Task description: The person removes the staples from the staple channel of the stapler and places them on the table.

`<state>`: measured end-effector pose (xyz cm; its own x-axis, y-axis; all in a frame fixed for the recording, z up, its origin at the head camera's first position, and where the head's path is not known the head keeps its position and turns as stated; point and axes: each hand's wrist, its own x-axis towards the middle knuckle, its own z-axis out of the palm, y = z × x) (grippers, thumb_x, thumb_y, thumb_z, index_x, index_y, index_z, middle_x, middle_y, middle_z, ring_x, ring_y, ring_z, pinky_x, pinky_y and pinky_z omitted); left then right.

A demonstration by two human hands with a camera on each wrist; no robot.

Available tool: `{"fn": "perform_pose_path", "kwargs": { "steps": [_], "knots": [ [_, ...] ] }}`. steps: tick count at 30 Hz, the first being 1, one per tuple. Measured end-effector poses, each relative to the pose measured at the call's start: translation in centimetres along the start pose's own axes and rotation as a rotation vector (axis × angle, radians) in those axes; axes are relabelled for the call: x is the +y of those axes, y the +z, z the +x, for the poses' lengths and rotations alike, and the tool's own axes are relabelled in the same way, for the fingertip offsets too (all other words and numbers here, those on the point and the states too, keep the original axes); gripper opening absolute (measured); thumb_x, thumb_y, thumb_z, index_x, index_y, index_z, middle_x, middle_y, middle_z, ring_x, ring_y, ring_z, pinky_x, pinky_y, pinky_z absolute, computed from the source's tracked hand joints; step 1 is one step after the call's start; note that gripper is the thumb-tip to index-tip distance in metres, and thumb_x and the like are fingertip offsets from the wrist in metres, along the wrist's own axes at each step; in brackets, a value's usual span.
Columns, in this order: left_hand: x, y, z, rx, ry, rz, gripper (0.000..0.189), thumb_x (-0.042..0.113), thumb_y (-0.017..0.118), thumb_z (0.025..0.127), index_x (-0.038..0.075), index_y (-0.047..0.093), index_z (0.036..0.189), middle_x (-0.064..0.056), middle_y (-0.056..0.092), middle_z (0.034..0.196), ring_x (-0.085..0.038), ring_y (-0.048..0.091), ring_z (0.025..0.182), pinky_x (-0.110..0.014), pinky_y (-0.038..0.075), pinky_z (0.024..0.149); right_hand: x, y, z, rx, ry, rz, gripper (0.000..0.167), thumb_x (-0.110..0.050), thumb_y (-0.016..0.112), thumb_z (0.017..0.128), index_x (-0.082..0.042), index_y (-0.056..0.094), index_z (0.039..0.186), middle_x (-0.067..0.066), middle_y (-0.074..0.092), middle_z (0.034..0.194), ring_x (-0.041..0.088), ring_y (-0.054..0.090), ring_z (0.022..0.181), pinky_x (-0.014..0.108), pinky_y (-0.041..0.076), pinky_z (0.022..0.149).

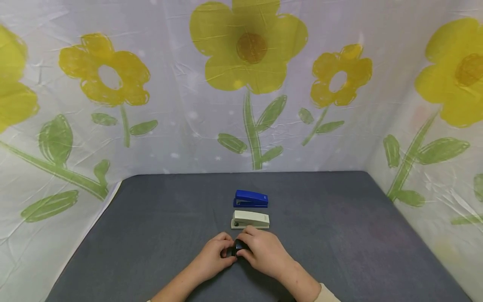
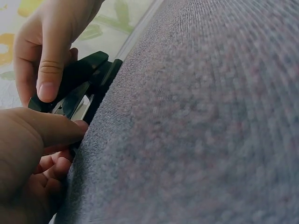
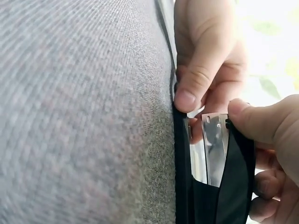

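A black stapler point(image 1: 240, 247) stands on the grey table between both hands, mostly covered by fingers in the head view. In the right wrist view its top arm point(image 3: 237, 172) is raised from the base point(image 3: 182, 163), and a shiny metal strip shows between them. My left hand point(image 1: 213, 256) pinches the front end of the base, thumb on top. With thumb and fingers, my right hand point(image 1: 266, 251) grips the front of the top arm. Just beyond the hands lies a white stapler point(image 1: 250, 219), close to the right fingertips. A blue stapler point(image 1: 250, 199) sits behind it.
Dark grey cloth covers the tabletop point(image 1: 170, 209). A pale curtain with yellow flowers point(image 1: 181, 126) hangs along the back and both sides of the table.
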<state>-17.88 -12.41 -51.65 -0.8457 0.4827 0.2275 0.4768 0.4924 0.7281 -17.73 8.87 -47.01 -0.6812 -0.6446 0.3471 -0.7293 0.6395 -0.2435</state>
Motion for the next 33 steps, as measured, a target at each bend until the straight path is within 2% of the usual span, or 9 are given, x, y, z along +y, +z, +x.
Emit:
{"fn": "perform_pose_path", "kwargs": {
  "steps": [6, 17, 19, 25, 33],
  "knots": [
    [-0.1, 0.0, 0.1, -0.009, -0.003, 0.0, 0.021, 0.002, 0.083, 0.084, 0.01, 0.075, 0.101, 0.006, 0.054, 0.095, -0.003, 0.045, 0.067, -0.023, 0.043, 0.061, 0.3, -0.2, 0.0, 0.039, 0.002, 0.033, 0.027, -0.028, 0.08, 0.091, -0.012, 0.073, 0.11, -0.004, 0.062, 0.1, 0.004, 0.057, 0.073, 0.022, 0.049, 0.064],
    [0.2, -0.5, -0.1, -0.049, -0.015, 0.041, 0.027, 0.007, 0.082, 0.087, 0.003, 0.075, 0.113, 0.007, 0.054, 0.098, -0.004, 0.046, 0.071, -0.024, 0.043, 0.061, 0.7, -1.8, -0.2, 0.036, 0.067, 0.131, 0.031, -0.034, 0.076, 0.094, -0.015, 0.071, 0.119, -0.004, 0.067, 0.114, 0.01, 0.067, 0.089, 0.028, 0.054, 0.075],
    [0.2, -0.6, 0.0, -0.056, -0.018, 0.056, 0.028, 0.008, 0.082, 0.087, 0.002, 0.075, 0.113, 0.007, 0.054, 0.098, -0.004, 0.046, 0.071, -0.024, 0.043, 0.062, 0.9, -2.4, -0.3, 0.029, 0.083, 0.157, 0.031, -0.033, 0.076, 0.095, -0.016, 0.071, 0.119, -0.005, 0.067, 0.114, 0.007, 0.065, 0.085, 0.028, 0.054, 0.075],
    [0.5, -0.9, 0.1, -0.049, 0.0, 0.087, 0.027, 0.006, 0.084, 0.085, 0.002, 0.076, 0.11, 0.007, 0.056, 0.098, -0.006, 0.05, 0.076, -0.025, 0.045, 0.066, 1.6, -4.2, -0.5, -0.03, 0.137, 0.268, 0.028, -0.029, 0.075, 0.096, -0.016, 0.068, 0.12, -0.005, 0.066, 0.112, -0.002, 0.051, 0.064, 0.024, 0.048, 0.061],
    [0.7, -1.2, 0.1, -0.072, -0.016, 0.127, 0.027, 0.009, 0.083, 0.086, 0.003, 0.076, 0.112, 0.008, 0.055, 0.1, -0.006, 0.051, 0.078, -0.027, 0.047, 0.07, 2.5, -6.7, -1.0, -0.104, 0.181, 0.352, 0.032, -0.025, 0.072, 0.099, -0.016, 0.064, 0.128, -0.004, 0.065, 0.117, 0.004, 0.058, 0.071, 0.027, 0.05, 0.064]
  ]
}}
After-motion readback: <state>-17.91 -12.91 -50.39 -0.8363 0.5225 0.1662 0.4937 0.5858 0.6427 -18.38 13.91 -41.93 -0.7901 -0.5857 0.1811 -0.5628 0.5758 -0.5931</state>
